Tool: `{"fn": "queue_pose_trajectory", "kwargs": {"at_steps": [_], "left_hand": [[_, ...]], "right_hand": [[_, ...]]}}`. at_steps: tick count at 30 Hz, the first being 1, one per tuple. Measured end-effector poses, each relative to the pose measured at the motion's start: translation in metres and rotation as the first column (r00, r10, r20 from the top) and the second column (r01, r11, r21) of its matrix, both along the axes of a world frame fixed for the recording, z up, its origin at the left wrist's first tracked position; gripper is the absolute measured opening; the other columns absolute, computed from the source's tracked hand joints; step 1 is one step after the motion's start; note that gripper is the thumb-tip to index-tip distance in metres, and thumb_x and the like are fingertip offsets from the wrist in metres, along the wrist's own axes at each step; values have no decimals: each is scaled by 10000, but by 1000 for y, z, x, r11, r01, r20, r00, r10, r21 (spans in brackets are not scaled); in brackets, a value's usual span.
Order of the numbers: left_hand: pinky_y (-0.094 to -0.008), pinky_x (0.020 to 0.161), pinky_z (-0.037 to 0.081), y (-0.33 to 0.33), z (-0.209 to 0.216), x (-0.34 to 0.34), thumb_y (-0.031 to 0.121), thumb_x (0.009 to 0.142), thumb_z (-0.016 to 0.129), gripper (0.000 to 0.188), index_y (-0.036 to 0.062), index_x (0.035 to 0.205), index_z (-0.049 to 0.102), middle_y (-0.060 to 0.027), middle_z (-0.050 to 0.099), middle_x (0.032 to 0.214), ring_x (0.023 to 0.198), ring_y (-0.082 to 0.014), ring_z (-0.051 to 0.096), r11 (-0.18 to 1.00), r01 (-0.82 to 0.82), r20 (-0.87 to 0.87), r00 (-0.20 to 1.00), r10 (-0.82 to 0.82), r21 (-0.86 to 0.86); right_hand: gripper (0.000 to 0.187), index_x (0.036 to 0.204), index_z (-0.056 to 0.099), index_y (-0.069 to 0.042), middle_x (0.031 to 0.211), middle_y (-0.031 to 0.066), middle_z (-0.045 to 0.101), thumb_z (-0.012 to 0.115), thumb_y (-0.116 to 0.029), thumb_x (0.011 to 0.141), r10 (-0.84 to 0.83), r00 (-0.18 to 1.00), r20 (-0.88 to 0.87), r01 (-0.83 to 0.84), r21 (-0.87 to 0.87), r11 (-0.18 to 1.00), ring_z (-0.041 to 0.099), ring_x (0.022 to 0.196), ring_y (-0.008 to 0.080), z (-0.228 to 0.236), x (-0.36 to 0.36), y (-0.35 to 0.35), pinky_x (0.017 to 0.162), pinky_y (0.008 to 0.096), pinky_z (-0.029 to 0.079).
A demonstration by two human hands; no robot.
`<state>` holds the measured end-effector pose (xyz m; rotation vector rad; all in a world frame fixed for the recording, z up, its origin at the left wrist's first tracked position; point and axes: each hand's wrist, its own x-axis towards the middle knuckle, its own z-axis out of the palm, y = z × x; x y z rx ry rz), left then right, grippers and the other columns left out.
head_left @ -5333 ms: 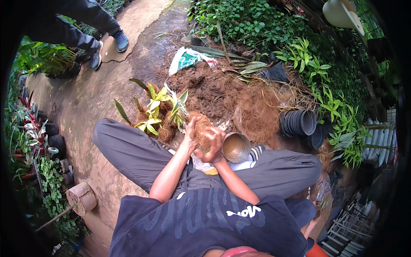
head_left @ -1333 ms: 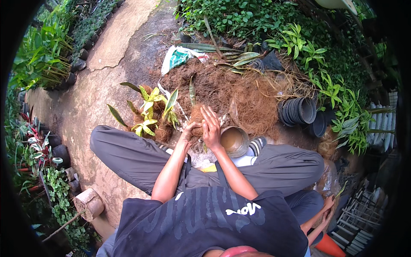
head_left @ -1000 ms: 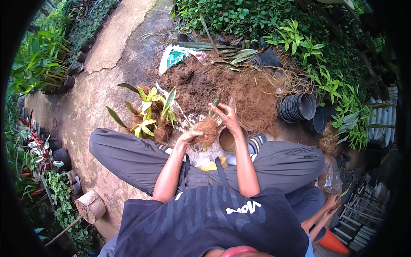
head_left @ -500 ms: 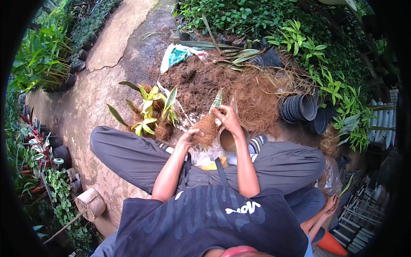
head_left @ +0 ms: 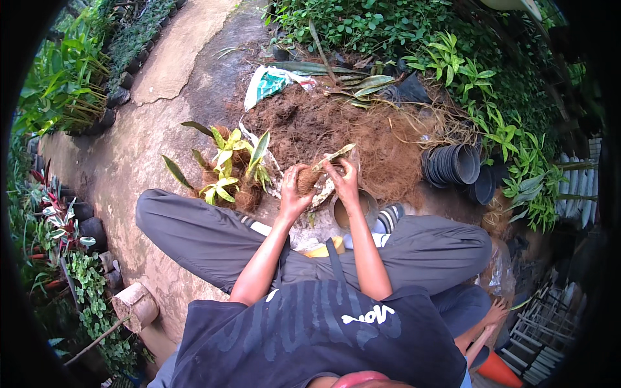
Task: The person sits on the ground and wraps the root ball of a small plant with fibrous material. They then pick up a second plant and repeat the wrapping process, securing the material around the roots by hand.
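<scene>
My left hand (head_left: 294, 198) is wrapped around a ball of brown coconut fibre (head_left: 306, 180) at the base of a snake plant cutting. The cutting's leaf (head_left: 341, 152) points up and to the right, tilted over the soil. My right hand (head_left: 347, 186) pinches the cutting where the leaf leaves the fibre. Below the right hand stands a round brown container (head_left: 370, 205), partly hidden by my wrist. Several fibre-wrapped plants with yellow-green leaves (head_left: 223, 157) stand to the left of my hands.
A heap of dark soil (head_left: 284, 119) and loose coconut fibre (head_left: 391, 152) lies ahead. Stacked black pots (head_left: 460, 163) lie on the right. A green-and-white plastic bag (head_left: 266, 84) and cut leaves (head_left: 369, 84) are beyond the heap. Another person's hand (head_left: 497, 313) shows at lower right.
The cutting has tipped from nearly upright toward the right. My left hand has moved up and wrapped closer round the fibre ball, and both hands are nearer together.
</scene>
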<state>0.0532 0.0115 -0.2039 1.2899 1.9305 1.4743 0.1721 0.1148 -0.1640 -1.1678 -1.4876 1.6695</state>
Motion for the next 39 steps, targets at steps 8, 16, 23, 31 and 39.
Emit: {"fn": "queue_pose_trajectory", "kwargs": {"at_steps": [8,16,23,31,39], "left_hand": [[-375,930,458,0,10,4,8,674,718,491,26,1137,553,-133,606,1096,1045,-283,591,995,-87,-30,996,89,58],[-327,817,536,-9,-53,-5,85,758,670,442,17,1174,536,-98,625,1085,923,-194,638,994,-50,995,13,99,-98],[-348,900,496,-9,-38,-2,114,806,600,357,-7,1137,549,-118,625,1084,970,-220,621,1000,5,990,-140,30,-29],[-324,900,493,-13,-64,3,124,820,587,338,4,1135,560,-107,629,1083,968,-204,617,997,67,982,-183,48,-36],[-292,850,509,-11,-68,0,60,790,669,491,28,1251,505,-61,630,1081,943,-149,616,997,-25,820,567,75,-74]], "right_hand": [[333,1055,644,-4,1075,93,647,683,-282,874,158,987,-7,-157,80,984,593,976,171,-22,-2,1,850,319,464],[409,1164,572,-31,1196,86,574,428,-379,1006,-360,927,-105,361,-12,933,538,1064,177,-68,-8,-23,952,319,416],[416,1258,539,-25,1327,136,519,349,-305,1016,-189,982,21,162,428,889,468,1263,284,-44,-28,-60,1077,399,352],[446,1354,458,-26,1406,141,458,301,-282,1024,-55,990,128,-8,451,893,320,1367,344,-62,-27,-67,1139,435,219],[336,1226,531,-31,1121,109,604,439,-264,1002,-471,882,-27,450,352,821,587,1005,196,-63,-5,-11,877,334,469]]}}
